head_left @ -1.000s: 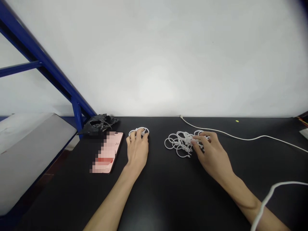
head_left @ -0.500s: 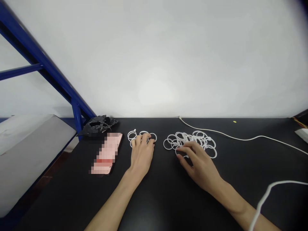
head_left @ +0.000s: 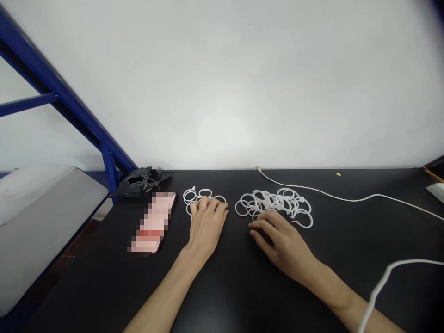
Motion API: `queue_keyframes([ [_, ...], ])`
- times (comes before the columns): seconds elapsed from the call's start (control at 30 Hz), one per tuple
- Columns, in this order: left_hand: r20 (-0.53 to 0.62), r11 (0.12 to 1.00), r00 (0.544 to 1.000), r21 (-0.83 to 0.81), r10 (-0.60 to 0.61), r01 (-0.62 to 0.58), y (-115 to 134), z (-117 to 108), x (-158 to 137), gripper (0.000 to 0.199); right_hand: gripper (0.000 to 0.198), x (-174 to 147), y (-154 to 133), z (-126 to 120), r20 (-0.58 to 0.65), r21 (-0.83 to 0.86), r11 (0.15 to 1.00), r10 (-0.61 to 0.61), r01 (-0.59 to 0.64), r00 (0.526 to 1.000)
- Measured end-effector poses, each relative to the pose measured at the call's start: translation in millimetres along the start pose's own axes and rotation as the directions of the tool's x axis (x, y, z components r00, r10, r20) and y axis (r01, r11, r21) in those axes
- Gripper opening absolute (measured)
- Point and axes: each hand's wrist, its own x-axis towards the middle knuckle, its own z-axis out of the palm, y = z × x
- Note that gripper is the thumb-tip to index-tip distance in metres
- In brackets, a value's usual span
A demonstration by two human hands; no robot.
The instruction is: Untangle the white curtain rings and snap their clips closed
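Note:
White thin rings with small clasps lie in two groups on the black table. My left hand [head_left: 208, 223] rests palm down over the smaller group of rings [head_left: 205, 189], its fingers slightly spread and partly covering them. At the near edge of the larger ring pile [head_left: 277, 202] is my right hand [head_left: 283, 241], thumb and index finger apart with nothing visible between them. Its curled outer fingers are partly hidden. One ring [head_left: 307, 226] at the pile's right side has a gap in its loop.
A phone [head_left: 152, 222] with a blurred screen lies left of my left hand. Behind it sits crumpled black plastic [head_left: 141, 181]. A thin white cable [head_left: 319, 190] crosses the back right, and a thicker white cord [head_left: 383, 276] passes before my right forearm. A blue frame [head_left: 69, 108] stands left.
My right hand has drawn slightly toward me and left, uncovering part of the pile's near edge. My left hand has shifted slightly right and nearer, showing more of the small group.

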Motion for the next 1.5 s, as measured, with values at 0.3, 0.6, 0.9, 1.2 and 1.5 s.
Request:
queue_keyframes([
  [0.3,0.357,0.596,0.932,-0.734,-0.07,0.326,35.1,-18.2,-15.1,0.018,0.025,-2.0,-1.8,-2.1,0.006,0.229,0.973,0.019,-0.02,1.0],
  [0.6,0.505,0.393,0.863,-0.787,-0.031,0.475,34.1,-20.9,-11.6,0.029,0.023,5.1,-8.9,-8.5,0.368,0.592,0.595,0.401,-0.544,0.839],
  [0.9,0.517,0.477,0.821,-0.8,0.241,0.364,28.6,-22.5,-10.7,0.048,0.045,2.9,-15.1,-8.2,0.453,0.556,0.649,0.289,-0.52,0.843],
  [1.2,0.474,0.271,0.812,-0.877,0.341,0.397,32.5,-8.3,-21.1,0.066,0.058,-2.4,-18.8,-5.6,0.43,0.594,0.682,0.18,-0.428,0.885],
  [1.5,0.129,0.733,0.983,-0.655,-0.13,0.183,3.7,-21.5,-2.1,0.025,0.034,2.5,2.7,-12.1,0.036,0.259,0.905,0.339,-0.336,0.94],
])
